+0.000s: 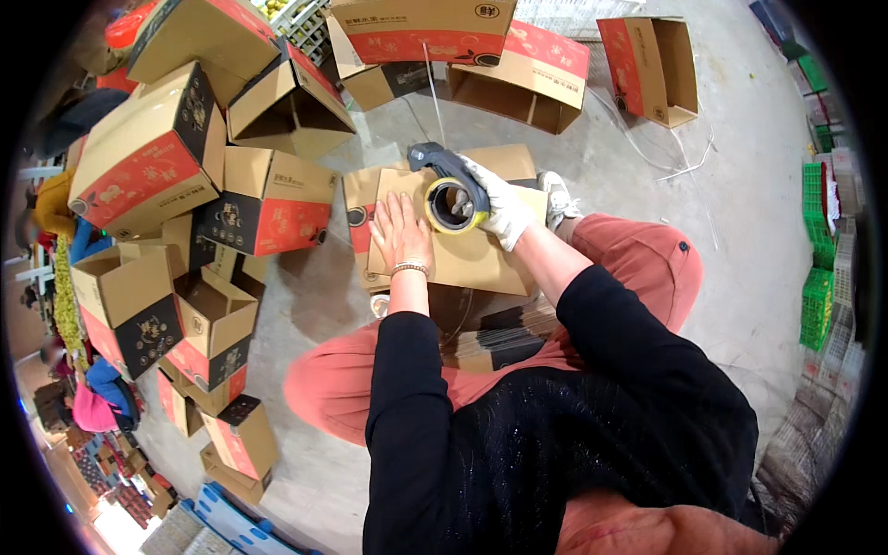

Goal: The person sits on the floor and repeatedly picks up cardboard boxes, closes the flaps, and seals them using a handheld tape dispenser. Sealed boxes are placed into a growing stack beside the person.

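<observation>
Before me on the floor lies a flat cardboard carton (485, 270) with brown, red and black panels. My left hand (404, 232) is bare and rests palm down on its top, fingers apart. A bracelet circles that wrist. My right hand (505, 208) wears a white glove and grips a black tape dispenser (458, 166) over the carton's upper part. The dispenser carries a roll of yellow-edged tape (431, 205). Whether its tape touches the carton cannot be told. Beneath the carton's near edge is a strapped stack of flattened cartons (499, 336) between my legs.
Formed cartons (149, 159) are heaped at the left, and others (527, 76) stand ahead. One carton (649, 69) stands at upper right, with loose plastic strapping (683, 170) on the floor nearby. Green crates (817, 305) line the right side. People (97, 399) are at far left.
</observation>
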Motion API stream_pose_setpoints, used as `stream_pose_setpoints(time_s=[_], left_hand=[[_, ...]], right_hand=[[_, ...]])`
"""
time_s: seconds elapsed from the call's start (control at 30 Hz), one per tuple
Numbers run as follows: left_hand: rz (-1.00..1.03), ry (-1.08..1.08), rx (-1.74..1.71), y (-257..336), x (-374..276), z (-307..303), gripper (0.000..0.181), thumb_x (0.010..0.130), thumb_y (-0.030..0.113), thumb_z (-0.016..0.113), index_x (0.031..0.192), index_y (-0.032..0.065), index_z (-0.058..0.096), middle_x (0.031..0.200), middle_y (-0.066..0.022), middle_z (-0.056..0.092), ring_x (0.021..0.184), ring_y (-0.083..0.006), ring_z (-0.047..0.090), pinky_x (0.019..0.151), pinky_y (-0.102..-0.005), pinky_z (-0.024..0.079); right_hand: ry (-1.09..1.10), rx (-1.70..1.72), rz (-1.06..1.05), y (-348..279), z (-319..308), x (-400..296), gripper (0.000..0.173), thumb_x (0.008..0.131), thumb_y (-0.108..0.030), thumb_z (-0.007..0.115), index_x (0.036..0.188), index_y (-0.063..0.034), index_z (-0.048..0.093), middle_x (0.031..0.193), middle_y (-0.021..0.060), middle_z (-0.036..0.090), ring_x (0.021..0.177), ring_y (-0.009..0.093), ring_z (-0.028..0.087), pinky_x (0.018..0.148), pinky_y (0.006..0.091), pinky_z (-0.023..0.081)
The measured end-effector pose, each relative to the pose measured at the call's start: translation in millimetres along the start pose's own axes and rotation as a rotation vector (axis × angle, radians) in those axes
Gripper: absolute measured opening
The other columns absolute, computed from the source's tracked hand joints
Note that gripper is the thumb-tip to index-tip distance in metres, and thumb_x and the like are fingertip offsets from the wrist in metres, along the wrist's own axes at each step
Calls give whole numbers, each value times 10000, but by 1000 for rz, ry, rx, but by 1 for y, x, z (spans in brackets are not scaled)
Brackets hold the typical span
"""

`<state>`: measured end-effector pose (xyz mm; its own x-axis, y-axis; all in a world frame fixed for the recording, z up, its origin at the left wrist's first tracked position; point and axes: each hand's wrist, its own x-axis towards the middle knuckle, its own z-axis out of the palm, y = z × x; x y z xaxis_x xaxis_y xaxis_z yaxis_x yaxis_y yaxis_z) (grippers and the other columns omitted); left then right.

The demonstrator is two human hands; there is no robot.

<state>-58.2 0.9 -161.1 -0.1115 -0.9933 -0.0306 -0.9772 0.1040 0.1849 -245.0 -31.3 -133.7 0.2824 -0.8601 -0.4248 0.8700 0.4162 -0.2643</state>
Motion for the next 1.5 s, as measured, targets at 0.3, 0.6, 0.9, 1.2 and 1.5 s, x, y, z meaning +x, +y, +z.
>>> stream_pose_setpoints(time_s=[0.3,0.6,0.9,1.2,1.5], left_hand=[[-33,58,31,-4,3,7,508,935,353,382,1390,135,336,1491,-51,222,1382,-268,144,1112,-470,69],[-657,-272,-1445,-21,-1,-20,382,890,377,560,1092,53,548,928,-98,633,842,-226,625,769,-385,511],[-724,-593,-1896,-18,-14,-7,254,850,300,635,962,77,585,838,-58,628,790,-226,613,719,-404,522],[-690,-504,-1935,-22,-16,2,182,882,235,591,992,90,602,880,-12,641,811,-148,606,719,-354,511],[-684,-653,-1844,-20,-11,-11,261,868,315,614,1012,98,597,871,-15,637,779,-152,598,687,-336,503]], right_hand=[[-138,-1125,83,-22,50,-95,592,874,-224,604,1383,-69,345,1093,95,593,810,121,605,702,256,509],[-280,-1406,284,-30,75,-105,584,873,-235,595,1362,-41,342,1107,97,584,948,135,566,797,265,483],[-541,-1120,403,-22,52,-83,528,828,-175,564,1299,-41,368,979,92,615,837,162,600,737,290,502],[-523,-1261,389,-30,53,-83,603,811,-128,537,1366,-48,316,994,69,596,826,135,588,730,265,488],[-457,-1254,407,-37,45,-84,688,821,-135,559,1422,-59,231,1062,92,588,855,153,601,693,249,505]])
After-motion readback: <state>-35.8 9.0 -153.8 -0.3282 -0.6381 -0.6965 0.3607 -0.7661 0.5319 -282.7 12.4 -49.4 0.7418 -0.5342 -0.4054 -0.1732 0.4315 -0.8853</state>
